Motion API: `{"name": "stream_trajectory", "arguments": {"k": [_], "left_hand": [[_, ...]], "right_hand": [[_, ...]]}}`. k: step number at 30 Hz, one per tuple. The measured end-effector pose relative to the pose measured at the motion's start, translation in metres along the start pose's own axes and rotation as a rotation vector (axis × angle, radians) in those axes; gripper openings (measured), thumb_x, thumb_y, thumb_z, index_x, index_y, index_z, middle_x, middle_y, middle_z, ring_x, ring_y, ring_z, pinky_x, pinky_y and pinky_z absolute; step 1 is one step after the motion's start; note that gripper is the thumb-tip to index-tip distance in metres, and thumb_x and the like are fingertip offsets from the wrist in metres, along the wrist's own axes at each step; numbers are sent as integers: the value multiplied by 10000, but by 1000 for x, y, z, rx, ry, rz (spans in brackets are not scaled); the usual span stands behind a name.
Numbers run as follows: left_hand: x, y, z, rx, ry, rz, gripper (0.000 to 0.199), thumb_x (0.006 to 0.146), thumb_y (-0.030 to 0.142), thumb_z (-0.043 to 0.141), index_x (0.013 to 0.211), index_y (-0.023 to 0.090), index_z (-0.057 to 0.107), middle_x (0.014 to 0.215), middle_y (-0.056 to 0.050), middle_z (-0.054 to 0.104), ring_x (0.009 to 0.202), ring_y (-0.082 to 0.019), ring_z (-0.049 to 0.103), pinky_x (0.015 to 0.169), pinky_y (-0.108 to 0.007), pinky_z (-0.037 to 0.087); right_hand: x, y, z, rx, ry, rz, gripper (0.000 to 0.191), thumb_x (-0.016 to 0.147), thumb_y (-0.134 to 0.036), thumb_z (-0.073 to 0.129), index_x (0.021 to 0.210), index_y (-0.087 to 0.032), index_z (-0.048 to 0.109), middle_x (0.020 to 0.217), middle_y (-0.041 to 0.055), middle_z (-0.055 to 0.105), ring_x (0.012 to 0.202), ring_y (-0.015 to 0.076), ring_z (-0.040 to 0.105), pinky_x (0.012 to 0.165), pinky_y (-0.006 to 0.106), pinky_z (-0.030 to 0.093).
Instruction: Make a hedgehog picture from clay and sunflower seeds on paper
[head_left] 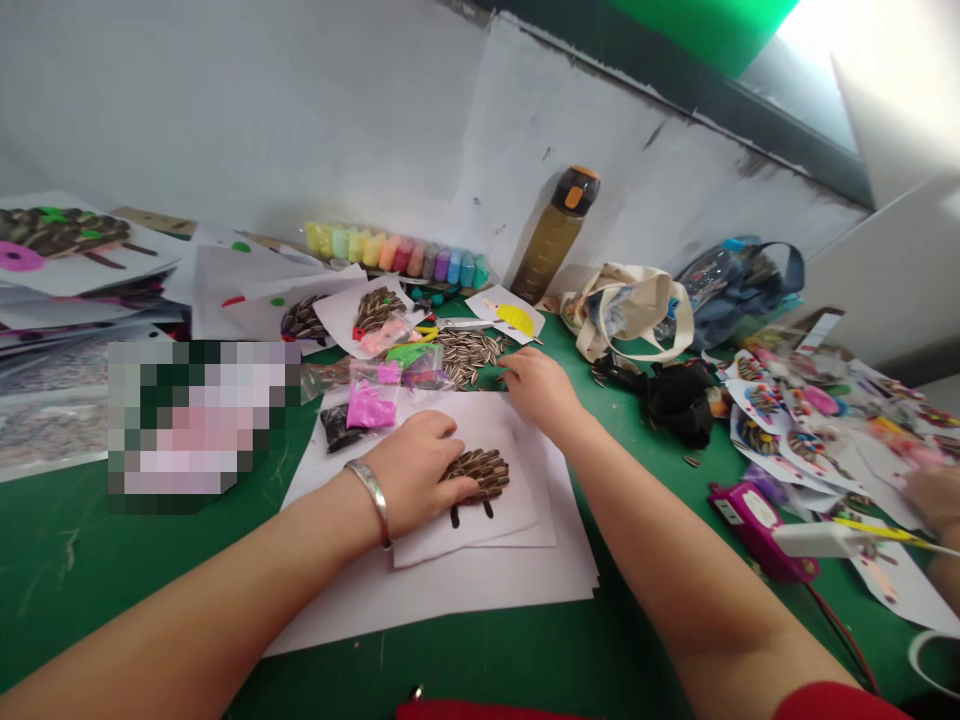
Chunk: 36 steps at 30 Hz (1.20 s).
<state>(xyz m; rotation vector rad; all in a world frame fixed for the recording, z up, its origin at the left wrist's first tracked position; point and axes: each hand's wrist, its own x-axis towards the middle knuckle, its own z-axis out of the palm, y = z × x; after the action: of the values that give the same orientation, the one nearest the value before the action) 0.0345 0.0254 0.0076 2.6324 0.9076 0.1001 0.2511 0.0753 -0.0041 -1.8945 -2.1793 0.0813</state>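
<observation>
My left hand (416,475) rests on a small white card (465,540), thumb and fingers apart beside a body of overlapping sunflower seeds (484,474) with two black legs drawn under it. That hand covers the left part of the picture. Beneath the card lie larger white sheets (352,610). My right hand (544,390) reaches to the near right edge of a loose pile of sunflower seeds (469,357), its fingertips drawn together. Whether a seed is between them is too small to tell. Pink clay in a bag (373,400) and a black clay packet (341,428) lie by my left hand.
Along the wall stand a row of coloured clay packets (405,255) and a brown bottle (559,235). Finished seed pictures (67,240) are stacked left. A canvas bag (622,310), a purple glue-gun-like device (761,530) and another person's hand (934,495) are right.
</observation>
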Motion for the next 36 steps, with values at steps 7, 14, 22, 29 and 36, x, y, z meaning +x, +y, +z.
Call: {"name": "stream_trajectory", "arguments": {"k": [7,14,22,29,36], "left_hand": [[3,-6,-5,-40,-9,23,362,933,294,365,777,143,654,883,-97,603,879,-220,561,822,-346,446],[3,-19,-8,-80,53,-20,324,899,210,357,937,175,677,977,-71,688,952,-203,614,879,-323,460],[2,-18,-4,-74,41,2,360,890,147,344,991,136,690,1053,-97,695,1001,-206,613,915,-319,460],[-6,-22,-18,-129,205,-103,361,867,197,402,1080,133,686,1107,-79,706,1043,-199,628,965,-322,457],[-20,-28,-52,-224,418,-256,304,851,324,470,1001,238,719,1028,8,735,945,-183,660,889,-310,508]], "right_hand": [[0,0,7,-14,-7,-14,281,845,-132,455,960,-182,706,947,96,656,915,218,578,794,297,415],[-55,-10,-27,-1,358,-98,261,897,-168,457,989,-221,696,1045,81,678,1039,262,527,936,422,368],[-100,-23,-16,222,56,-264,261,908,-139,437,1021,-184,668,994,95,668,936,216,589,836,337,460],[-100,-19,-2,236,-33,-214,231,917,-156,445,972,-177,668,903,86,650,880,206,579,797,323,459],[-97,-15,1,282,-32,-235,223,914,-158,447,955,-176,665,877,85,635,862,205,568,795,330,458]]}}
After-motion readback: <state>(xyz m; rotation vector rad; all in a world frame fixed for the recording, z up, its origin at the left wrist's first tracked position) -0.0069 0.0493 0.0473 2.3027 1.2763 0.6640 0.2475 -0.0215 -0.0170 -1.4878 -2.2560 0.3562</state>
